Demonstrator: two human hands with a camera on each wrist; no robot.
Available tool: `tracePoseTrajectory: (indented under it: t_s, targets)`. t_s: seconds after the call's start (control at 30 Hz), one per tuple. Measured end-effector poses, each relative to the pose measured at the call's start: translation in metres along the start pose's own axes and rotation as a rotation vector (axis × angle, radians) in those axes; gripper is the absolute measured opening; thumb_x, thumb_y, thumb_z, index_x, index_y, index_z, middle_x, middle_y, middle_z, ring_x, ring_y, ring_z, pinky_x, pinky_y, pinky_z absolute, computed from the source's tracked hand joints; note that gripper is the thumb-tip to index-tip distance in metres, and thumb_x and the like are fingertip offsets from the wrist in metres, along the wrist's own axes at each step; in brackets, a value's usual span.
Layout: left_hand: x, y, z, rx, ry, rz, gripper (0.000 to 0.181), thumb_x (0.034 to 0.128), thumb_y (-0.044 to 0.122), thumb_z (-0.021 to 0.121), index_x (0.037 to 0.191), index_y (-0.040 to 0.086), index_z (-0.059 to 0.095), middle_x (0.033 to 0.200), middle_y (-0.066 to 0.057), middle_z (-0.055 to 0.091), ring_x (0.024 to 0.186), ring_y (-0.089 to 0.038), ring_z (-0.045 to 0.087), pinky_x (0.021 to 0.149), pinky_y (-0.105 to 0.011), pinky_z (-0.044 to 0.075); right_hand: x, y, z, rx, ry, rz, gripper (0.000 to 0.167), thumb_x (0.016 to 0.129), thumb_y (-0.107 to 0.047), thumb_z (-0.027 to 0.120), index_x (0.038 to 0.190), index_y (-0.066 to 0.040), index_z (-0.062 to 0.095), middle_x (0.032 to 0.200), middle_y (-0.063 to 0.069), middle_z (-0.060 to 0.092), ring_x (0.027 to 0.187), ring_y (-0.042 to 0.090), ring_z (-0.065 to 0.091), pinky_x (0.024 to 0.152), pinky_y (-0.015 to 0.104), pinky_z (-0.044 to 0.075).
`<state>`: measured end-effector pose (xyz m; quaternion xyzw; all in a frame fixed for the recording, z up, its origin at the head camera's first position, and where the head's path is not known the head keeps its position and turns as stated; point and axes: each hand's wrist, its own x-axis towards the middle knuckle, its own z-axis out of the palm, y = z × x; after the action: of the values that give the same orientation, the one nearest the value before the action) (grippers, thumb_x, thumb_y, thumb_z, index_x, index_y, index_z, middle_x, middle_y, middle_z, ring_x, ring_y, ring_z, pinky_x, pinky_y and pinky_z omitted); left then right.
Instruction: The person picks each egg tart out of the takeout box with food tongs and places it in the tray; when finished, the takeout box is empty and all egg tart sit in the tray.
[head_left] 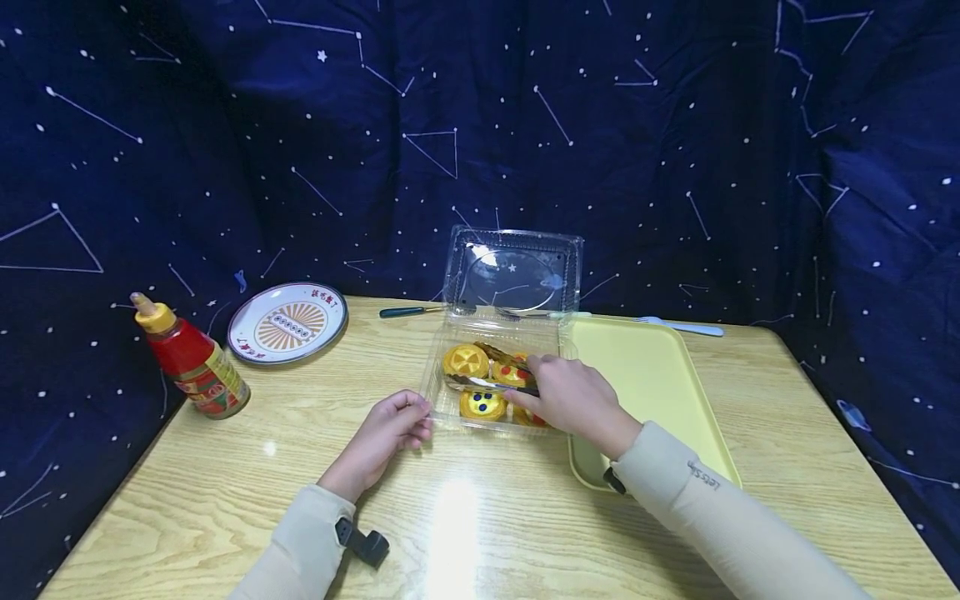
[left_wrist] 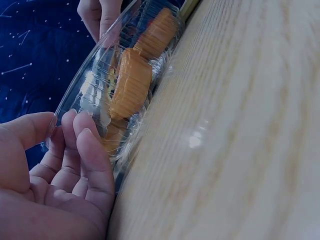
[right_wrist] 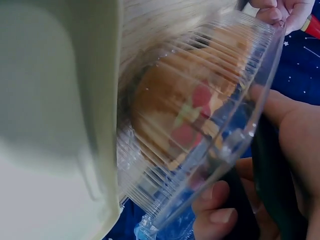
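Observation:
A transparent plastic clamshell box (head_left: 477,426) stands on the table with its lid raised at the back. Several egg tarts with different toppings sit inside, among them one with a cross pattern (head_left: 463,360) and one with dark blue dots (head_left: 482,406). My left hand (head_left: 388,432) pinches the box's near left corner between thumb and fingers. From the right, my right hand (head_left: 573,394) grips dark-handled tongs (right_wrist: 272,175) over the box. The tongs' two arms lie on either side of the cross-patterned tart; whether they touch it I cannot tell.
A pale yellow tray (head_left: 678,392) adjoins the box on the right. Behind lie a light blue fork (head_left: 686,327) and a dark-green-handled utensil (head_left: 408,312). To the left are a patterned plate (head_left: 243,348) and a red bottle with yellow cap (head_left: 198,367). A starry curtain hangs behind.

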<state>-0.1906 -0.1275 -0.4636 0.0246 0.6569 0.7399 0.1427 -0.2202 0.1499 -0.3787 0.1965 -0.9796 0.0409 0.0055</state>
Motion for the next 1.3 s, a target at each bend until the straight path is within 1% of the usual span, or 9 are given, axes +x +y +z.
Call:
tracePoseTrajectory:
  t_s: [0.23, 0.33, 0.47, 0.57, 0.83, 1.0, 1.1, 1.17, 1.3]
  targets:
    - [-0.001, 0.000, 0.000, 0.006, 0.001, 0.003, 0.028, 0.0999, 0.020, 0.058, 0.107, -0.006, 0.053, 0.091, -0.011, 0.061, 0.078, -0.018, 0.062, 0.064, -0.025, 0.051, 0.005, 0.001, 0.005, -0.012, 0.018, -0.019, 0.058, 0.088, -0.063, 0.062, 0.104, -0.008, 0.066, 0.072, 0.000, 0.055, 0.053, 0.016, 0.050, 0.044, 0.032, 0.042]
    - [-0.001, 0.000, -0.001, 0.003, -0.003, 0.005, 0.028, 0.1000, 0.021, 0.058, 0.107, -0.006, 0.053, 0.091, -0.011, 0.061, 0.077, -0.017, 0.062, 0.064, -0.025, 0.051, 0.006, 0.002, 0.007, -0.012, 0.033, -0.029, 0.053, 0.088, -0.061, 0.064, 0.099, -0.009, 0.066, 0.065, -0.002, 0.052, 0.051, 0.016, 0.049, 0.043, 0.032, 0.041]
    - [-0.001, 0.001, -0.001, 0.000, -0.010, 0.007, 0.029, 0.1003, 0.021, 0.058, 0.107, -0.006, 0.053, 0.090, -0.010, 0.061, 0.077, -0.017, 0.062, 0.063, -0.024, 0.051, 0.005, 0.000, 0.007, -0.009, 0.057, -0.038, 0.045, 0.088, -0.057, 0.066, 0.088, -0.012, 0.064, 0.060, -0.002, 0.049, 0.049, 0.016, 0.048, 0.042, 0.031, 0.039]
    - [-0.001, 0.001, 0.000, 0.000, -0.008, 0.006, 0.028, 0.1003, 0.020, 0.058, 0.107, -0.007, 0.053, 0.091, -0.010, 0.061, 0.077, -0.017, 0.061, 0.063, -0.024, 0.051, 0.004, 0.000, 0.006, -0.007, 0.072, -0.041, 0.042, 0.088, -0.055, 0.068, 0.085, -0.013, 0.063, 0.058, -0.002, 0.048, 0.048, 0.016, 0.047, 0.042, 0.031, 0.037]
    - [-0.001, 0.001, 0.001, 0.010, -0.006, 0.003, 0.027, 0.0999, 0.019, 0.058, 0.107, -0.007, 0.053, 0.091, -0.009, 0.061, 0.077, -0.017, 0.061, 0.063, -0.024, 0.050, 0.001, 0.005, 0.008, 0.003, 0.091, -0.011, 0.048, 0.088, -0.056, 0.067, 0.103, -0.010, 0.070, 0.059, -0.004, 0.050, 0.049, 0.015, 0.048, 0.042, 0.031, 0.038]
    - [-0.001, 0.000, 0.001, 0.010, -0.004, 0.002, 0.026, 0.0998, 0.019, 0.058, 0.106, -0.006, 0.053, 0.090, -0.009, 0.061, 0.077, -0.017, 0.061, 0.063, -0.024, 0.050, -0.003, 0.009, 0.008, 0.019, 0.135, 0.007, 0.048, 0.089, -0.057, 0.065, 0.105, -0.011, 0.070, 0.058, -0.004, 0.050, 0.048, 0.015, 0.048, 0.039, 0.031, 0.037]
    - [-0.002, 0.000, 0.001, 0.009, -0.002, 0.000, 0.026, 0.0999, 0.019, 0.058, 0.106, -0.006, 0.053, 0.090, -0.010, 0.061, 0.077, -0.017, 0.061, 0.063, -0.024, 0.050, -0.006, 0.011, 0.005, 0.038, 0.168, 0.012, 0.051, 0.089, -0.058, 0.065, 0.110, -0.012, 0.071, 0.065, -0.001, 0.056, 0.049, 0.016, 0.049, 0.039, 0.031, 0.037]
    - [-0.001, 0.000, 0.001, 0.008, 0.000, 0.001, 0.027, 0.0999, 0.020, 0.058, 0.106, -0.006, 0.053, 0.090, -0.009, 0.061, 0.077, -0.017, 0.062, 0.063, -0.024, 0.050, -0.009, 0.012, 0.003, 0.042, 0.188, 0.017, 0.053, 0.088, -0.058, 0.065, 0.115, -0.013, 0.071, 0.073, 0.001, 0.063, 0.052, 0.017, 0.052, 0.040, 0.031, 0.038]
    - [-0.001, -0.001, 0.001, 0.008, 0.000, 0.005, 0.027, 0.0997, 0.020, 0.058, 0.107, -0.006, 0.053, 0.089, -0.009, 0.061, 0.077, -0.016, 0.062, 0.063, -0.024, 0.050, -0.015, 0.015, -0.001, 0.047, 0.221, 0.018, 0.055, 0.088, -0.058, 0.066, 0.120, -0.014, 0.070, 0.084, 0.004, 0.070, 0.059, 0.020, 0.058, 0.043, 0.035, 0.042]
